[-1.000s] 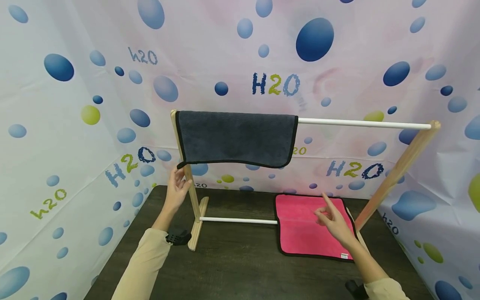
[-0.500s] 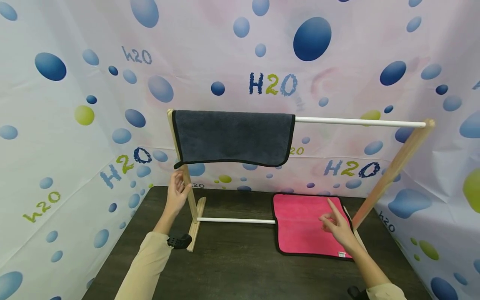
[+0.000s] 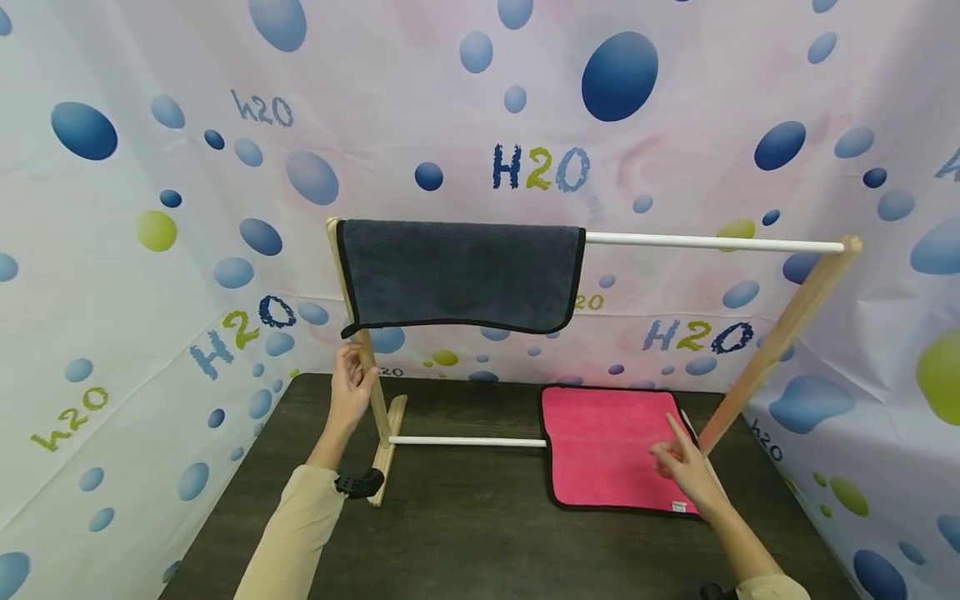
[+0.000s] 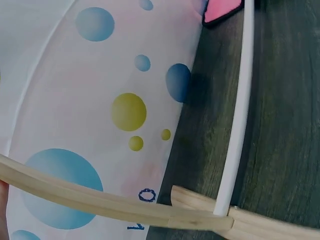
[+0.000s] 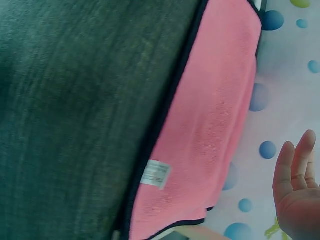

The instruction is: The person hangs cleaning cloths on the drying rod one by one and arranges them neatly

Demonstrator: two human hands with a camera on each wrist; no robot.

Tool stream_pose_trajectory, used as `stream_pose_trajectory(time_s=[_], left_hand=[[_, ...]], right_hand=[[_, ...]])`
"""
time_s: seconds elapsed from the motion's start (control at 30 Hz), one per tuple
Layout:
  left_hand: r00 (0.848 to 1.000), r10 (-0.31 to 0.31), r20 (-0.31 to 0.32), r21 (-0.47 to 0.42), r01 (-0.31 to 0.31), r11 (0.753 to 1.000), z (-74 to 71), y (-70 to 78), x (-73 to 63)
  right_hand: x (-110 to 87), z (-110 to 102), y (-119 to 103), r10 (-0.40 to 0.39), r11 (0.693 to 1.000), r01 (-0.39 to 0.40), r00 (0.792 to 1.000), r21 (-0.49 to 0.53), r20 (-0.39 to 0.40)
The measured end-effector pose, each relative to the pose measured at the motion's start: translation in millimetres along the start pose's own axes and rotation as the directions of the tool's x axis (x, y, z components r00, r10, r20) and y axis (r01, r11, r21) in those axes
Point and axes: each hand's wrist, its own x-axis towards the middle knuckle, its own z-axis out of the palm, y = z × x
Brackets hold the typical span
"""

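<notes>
A dark grey cloth [image 3: 459,275] with black edging hangs folded over the upper white rod [image 3: 712,242] of a wooden rack, at its left end. My left hand [image 3: 349,390] is beside the rack's left post [image 3: 372,383], fingers loosely bent just below the cloth's lower left corner, holding nothing. A pink cloth [image 3: 600,450] with black edging and a small white label [image 5: 156,174] is draped over the lower rod [image 3: 465,442] at the right. Over its right part hovers my right hand [image 3: 686,471], index finger extended, nothing held; its fingers look relaxed in the right wrist view.
The rack's right post [image 3: 780,342] leans outward at the right. The rack stands on a dark wooden table [image 3: 465,542], its left foot [image 3: 388,454] near the left side. A curtain [image 3: 420,83] with blue bubbles and H2O lettering surrounds the table.
My left hand has dropped slightly from the grey cloth's corner. My right hand has shifted right and lower over the pink cloth. The head view has turned a little right; both cloths stay put.
</notes>
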Motion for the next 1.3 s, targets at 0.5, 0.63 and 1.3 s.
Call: stream_pose_trajectory(time_s=[0.5,0.63,1.3], left_hand=[[0.996,0.080,-0.034,0.033,-0.078,0.996,-0.4,-7.9,1.9],[0.988,0.141,-0.056,0.032,-0.140,0.990,0.0,-10.8,1.5],[0.981,0.181,-0.072,0.108,-0.173,0.979,7.9,-10.6,-1.4]], right_hand=[[-3.5,-12.3,39.9,0.166,0.986,-0.166,0.986,-0.006,-0.032],[-9.0,-16.5,50.8,0.196,0.980,-0.197,0.980,-0.027,-0.045],[-11.0,-36.7,76.0,0.198,0.916,-0.246,0.964,-0.317,-0.176]])
